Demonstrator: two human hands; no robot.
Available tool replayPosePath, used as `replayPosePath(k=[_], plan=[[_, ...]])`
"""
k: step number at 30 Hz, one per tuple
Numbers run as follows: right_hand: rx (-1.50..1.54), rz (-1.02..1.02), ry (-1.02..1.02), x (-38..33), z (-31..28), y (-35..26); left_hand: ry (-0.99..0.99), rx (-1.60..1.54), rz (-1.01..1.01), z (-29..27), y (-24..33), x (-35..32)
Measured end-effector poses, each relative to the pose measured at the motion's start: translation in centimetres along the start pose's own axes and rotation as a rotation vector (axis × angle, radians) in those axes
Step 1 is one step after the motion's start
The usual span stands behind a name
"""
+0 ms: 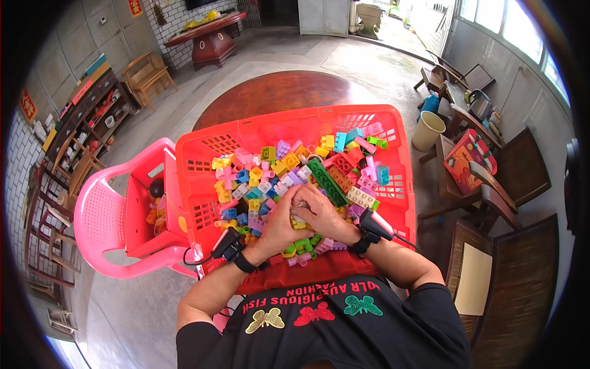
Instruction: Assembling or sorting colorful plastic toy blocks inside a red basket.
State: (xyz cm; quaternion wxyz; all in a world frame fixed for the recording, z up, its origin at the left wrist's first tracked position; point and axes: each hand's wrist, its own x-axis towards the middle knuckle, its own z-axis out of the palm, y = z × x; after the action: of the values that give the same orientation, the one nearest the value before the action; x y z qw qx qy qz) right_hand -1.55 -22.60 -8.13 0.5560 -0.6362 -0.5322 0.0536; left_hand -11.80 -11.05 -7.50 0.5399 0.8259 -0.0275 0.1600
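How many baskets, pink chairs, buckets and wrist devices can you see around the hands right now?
Red basket of bricks: 1
Pink plastic chair: 1
Cream bucket: 1
Black wrist devices: 2, one by the left hand, one by the right hand
Total: 5

Red wall signs [27,104] – red carton [464,161] right

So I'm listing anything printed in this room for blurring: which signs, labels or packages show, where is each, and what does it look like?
Red gift box: right of the red basket, on a dark wooden chair; rectangular, with colourful pictures.
Red wall sign: far left on the white tiled wall; small rectangle, yellow marks.
Red wall sign: top left on the tiled wall; small rectangle, yellow marks.
No screens visible.
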Motion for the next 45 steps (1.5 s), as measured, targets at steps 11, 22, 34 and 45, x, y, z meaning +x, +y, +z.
replayPosePath(k=[11,22,34,45], plan=[[0.663,0.411,0.009,0.1,-0.1,-0.7,0.077,0.217,0.181,-0.4,1.2,0.1],[0.105,0.13,0.108,-0.5,0.8,-0.6,0.093,0.302,0.247,-0.4,1.5,0.2],[0.046,-0.05,0.126,0.3,-0.6,-2.4,0.047,-0.5,-0.233,-0.5,-0.3,0.3],[0.039,-0.025,0.077,0.5,-0.4,-1.6,0.049,0.233,-0.041,-0.4,0.9,0.0]])
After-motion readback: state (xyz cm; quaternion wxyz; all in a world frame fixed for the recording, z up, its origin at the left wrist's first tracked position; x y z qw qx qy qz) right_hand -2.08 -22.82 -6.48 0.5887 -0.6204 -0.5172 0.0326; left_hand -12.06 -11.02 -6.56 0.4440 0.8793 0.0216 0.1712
